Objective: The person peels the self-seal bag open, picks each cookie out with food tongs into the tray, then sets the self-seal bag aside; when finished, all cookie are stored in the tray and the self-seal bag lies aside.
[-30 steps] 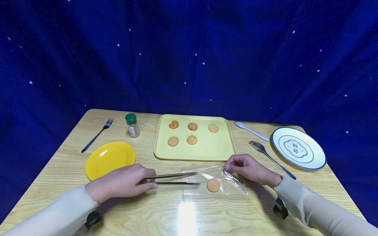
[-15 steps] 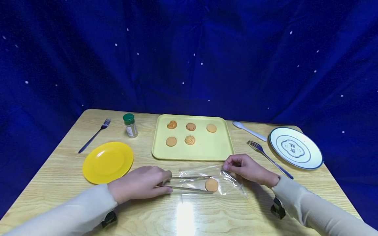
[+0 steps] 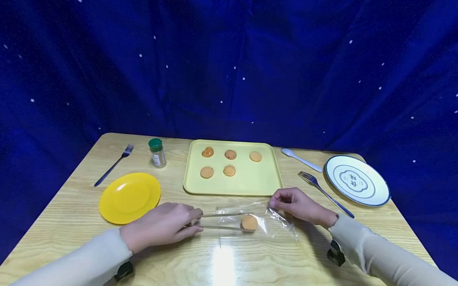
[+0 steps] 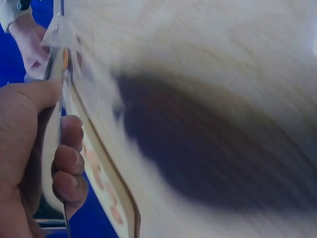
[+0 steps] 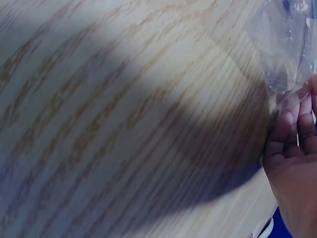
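My left hand (image 3: 162,223) grips metal tongs (image 3: 222,215) lying across it toward the right. The tongs' tips are on either side of a round, plain cookie (image 3: 249,223), which lies within the outline of a clear plastic bag (image 3: 273,226). In the left wrist view, the thumb and curled fingers (image 4: 69,161) hold the tongs, and the cookie's orange edge (image 4: 65,58) shows near the far end. My right hand (image 3: 298,204) pinches the bag's upper right part. Seen from the right wrist, thumb and fingertips hold the crinkled film (image 5: 285,47).
Behind the bag stands a pale yellow tray (image 3: 261,178) bearing several cookies. To the left are a yellow plate (image 3: 130,198), a fork (image 3: 113,165) and a green-capped shaker (image 3: 157,153). On the right lie a spoon (image 3: 301,159), another fork (image 3: 326,194) and a white plate (image 3: 373,186).
My left hand has moved right, bringing the tongs around the cookie, then back slightly left, with the cookie shifting left too. The right hand keeps its hold on the bag.
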`<state>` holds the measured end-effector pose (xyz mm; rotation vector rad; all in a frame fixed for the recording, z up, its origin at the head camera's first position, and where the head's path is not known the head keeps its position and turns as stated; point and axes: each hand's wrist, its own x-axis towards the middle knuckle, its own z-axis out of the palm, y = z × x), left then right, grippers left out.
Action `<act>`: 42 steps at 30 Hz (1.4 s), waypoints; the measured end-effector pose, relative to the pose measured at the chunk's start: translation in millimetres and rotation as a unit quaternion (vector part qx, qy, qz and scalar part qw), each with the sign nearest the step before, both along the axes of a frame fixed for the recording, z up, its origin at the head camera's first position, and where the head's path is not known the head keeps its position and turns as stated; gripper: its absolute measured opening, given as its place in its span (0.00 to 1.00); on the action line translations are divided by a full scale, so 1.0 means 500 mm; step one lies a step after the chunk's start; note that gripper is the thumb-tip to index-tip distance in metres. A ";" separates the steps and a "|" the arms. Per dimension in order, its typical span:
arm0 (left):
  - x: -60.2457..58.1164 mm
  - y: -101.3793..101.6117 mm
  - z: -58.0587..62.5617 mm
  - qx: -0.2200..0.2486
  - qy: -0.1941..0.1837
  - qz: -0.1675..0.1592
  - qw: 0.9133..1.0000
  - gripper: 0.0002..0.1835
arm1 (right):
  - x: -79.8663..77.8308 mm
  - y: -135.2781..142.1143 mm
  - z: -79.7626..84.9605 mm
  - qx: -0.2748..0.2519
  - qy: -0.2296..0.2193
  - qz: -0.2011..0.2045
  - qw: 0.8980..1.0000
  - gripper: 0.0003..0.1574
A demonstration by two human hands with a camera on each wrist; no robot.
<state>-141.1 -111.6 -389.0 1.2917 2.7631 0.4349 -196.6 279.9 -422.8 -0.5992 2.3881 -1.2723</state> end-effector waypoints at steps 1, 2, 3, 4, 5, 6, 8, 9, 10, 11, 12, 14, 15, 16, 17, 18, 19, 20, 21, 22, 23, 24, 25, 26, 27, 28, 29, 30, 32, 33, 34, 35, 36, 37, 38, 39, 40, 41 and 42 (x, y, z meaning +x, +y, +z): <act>0.003 -0.010 0.004 0.001 0.007 0.009 1.000 0.11 | -0.001 -0.001 0.000 0.000 0.001 0.002 1.000 0.09; 0.006 -0.021 0.006 0.000 0.014 0.019 1.000 0.11 | -0.002 -0.001 0.000 0.000 0.000 0.004 1.000 0.10; 0.009 -0.033 0.009 -0.001 0.024 0.028 0.999 0.11 | -0.002 -0.002 0.001 -0.001 0.000 0.005 1.000 0.10; 0.011 -0.046 0.011 -0.001 0.035 0.036 0.999 0.12 | -0.002 -0.002 0.002 -0.002 -0.002 0.005 1.000 0.10; 0.013 -0.059 0.013 -0.001 0.045 0.043 0.998 0.12 | -0.002 -0.002 0.003 -0.002 -0.001 0.005 1.000 0.10; 0.013 -0.072 0.014 -0.003 0.053 0.049 0.997 0.12 | -0.002 -0.001 0.004 -0.002 -0.002 0.004 1.000 0.10; 0.013 -0.099 0.015 -0.008 0.064 0.063 0.996 0.12 | -0.002 0.000 0.006 0.000 -0.001 0.004 1.000 0.10; 0.011 -0.111 0.016 -0.010 0.071 0.069 0.995 0.12 | -0.002 0.001 0.007 0.000 -0.001 0.004 1.000 0.10; 0.009 -0.123 0.016 -0.011 0.076 0.076 0.994 0.11 | -0.002 0.002 0.007 -0.001 -0.003 0.005 1.000 0.10; 0.005 -0.133 0.016 -0.012 0.083 0.083 0.993 0.10 | -0.002 0.002 0.008 -0.001 -0.004 0.006 1.000 0.10; 0.001 -0.142 0.017 -0.011 0.089 0.091 0.992 0.10 | -0.002 0.002 0.008 -0.003 -0.007 0.008 1.000 0.11; -0.012 -0.149 0.018 -0.008 0.094 0.105 0.990 0.09 | -0.001 0.006 0.009 -0.006 -0.014 0.008 1.000 0.11; -0.019 -0.149 0.019 -0.007 0.095 0.111 0.989 0.09 | 0.000 0.008 0.009 -0.006 -0.016 0.008 1.000 0.11; -0.027 -0.146 0.021 -0.007 0.093 0.116 0.989 0.09 | 0.000 0.009 0.009 -0.005 -0.017 0.008 1.000 0.12; -0.035 -0.140 0.023 -0.007 0.089 0.120 0.989 0.09 | 0.000 0.010 0.009 -0.005 -0.017 0.008 1.000 0.12; -0.044 -0.131 0.026 -0.008 0.082 0.119 0.989 0.10 | 0.001 0.011 0.008 -0.005 -0.017 0.008 1.000 0.11; -0.054 -0.120 0.028 -0.010 0.071 0.119 0.990 0.10 | 0.001 0.012 0.008 -0.005 -0.016 0.008 1.000 0.11; -0.065 -0.106 0.030 -0.013 0.063 0.116 0.991 0.11 | 0.001 0.012 0.008 -0.005 -0.014 0.008 1.000 0.11; -0.076 -0.091 0.033 -0.015 0.060 0.110 0.992 0.12 | 0.001 0.012 0.008 -0.005 -0.012 0.008 1.000 0.11; -0.088 -0.075 0.034 -0.018 0.058 0.103 0.993 0.13 | 0.001 0.012 0.009 -0.007 -0.010 0.009 1.000 0.11; -0.100 -0.057 0.035 -0.021 0.057 0.097 0.993 0.14 | 0.001 0.012 0.009 -0.009 -0.007 0.009 1.000 0.11; -0.111 -0.037 0.036 -0.023 0.058 0.090 0.994 0.14 | 0.001 0.012 0.010 -0.010 -0.005 0.009 1.000 0.11; -0.123 -0.018 0.036 -0.027 0.055 0.086 0.994 0.15 | 0.000 0.012 0.011 -0.011 -0.003 0.009 1.000 0.11; -0.134 0.002 0.036 -0.028 0.058 0.080 0.995 0.15 | 0.000 0.012 0.012 -0.011 -0.001 0.010 1.000 0.11; -0.144 0.020 0.035 -0.030 0.059 0.077 0.995 0.15 | -0.001 0.012 0.013 -0.011 -0.001 0.011 1.000 0.11; -0.154 0.040 0.034 -0.034 0.058 0.077 0.995 0.15 | 0.000 0.012 0.013 -0.010 0.000 0.010 1.000 0.11; -0.162 0.059 0.033 -0.037 0.055 0.077 0.995 0.15 | 0.000 0.012 0.013 -0.009 -0.001 0.009 1.000 0.11; -0.168 0.075 0.031 -0.041 0.051 0.077 0.995 0.15 | 0.000 0.011 0.013 -0.008 -0.003 0.010 1.000 0.11; -0.178 0.101 0.027 -0.050 0.047 0.081 0.994 0.16 | 0.000 0.010 0.014 -0.003 -0.006 0.012 1.000 0.11; -0.181 0.112 0.025 -0.056 0.043 0.084 0.994 0.16 | 0.000 0.009 0.015 -0.002 -0.007 0.012 1.000 0.11; -0.183 0.123 0.024 -0.061 0.037 0.088 0.994 0.16 | 0.000 0.008 0.015 -0.001 -0.007 0.013 1.000 0.12; -0.185 0.131 0.023 -0.065 0.032 0.091 0.993 0.16 | 0.001 0.008 0.016 -0.001 -0.007 0.013 1.000 0.12; -0.187 0.138 0.021 -0.069 0.029 0.094 0.993 0.16 | 0.001 0.008 0.016 -0.002 -0.006 0.012 1.000 0.11; -0.188 0.144 0.020 -0.072 0.025 0.098 0.992 0.16 | 0.002 0.008 0.016 -0.002 -0.005 0.012 1.000 0.11; -0.189 0.149 0.019 -0.075 0.022 0.102 0.992 0.16 | 0.002 0.008 0.016 -0.002 -0.002 0.013 1.000 0.11; -0.191 0.153 0.017 -0.079 0.019 0.106 0.991 0.16 | 0.002 0.007 0.016 -0.005 -0.001 0.016 1.000 0.11; -0.192 0.156 0.016 -0.083 0.018 0.109 0.990 0.16 | 0.002 0.006 0.016 -0.005 0.002 0.019 1.000 0.10; -0.193 0.159 0.015 -0.084 0.015 0.112 0.990 0.16 | 0.002 0.006 0.016 -0.006 0.004 0.021 1.000 0.10; -0.194 0.161 0.013 -0.088 0.015 0.113 0.990 0.16 | 0.002 0.006 0.016 -0.005 0.007 0.023 1.000 0.10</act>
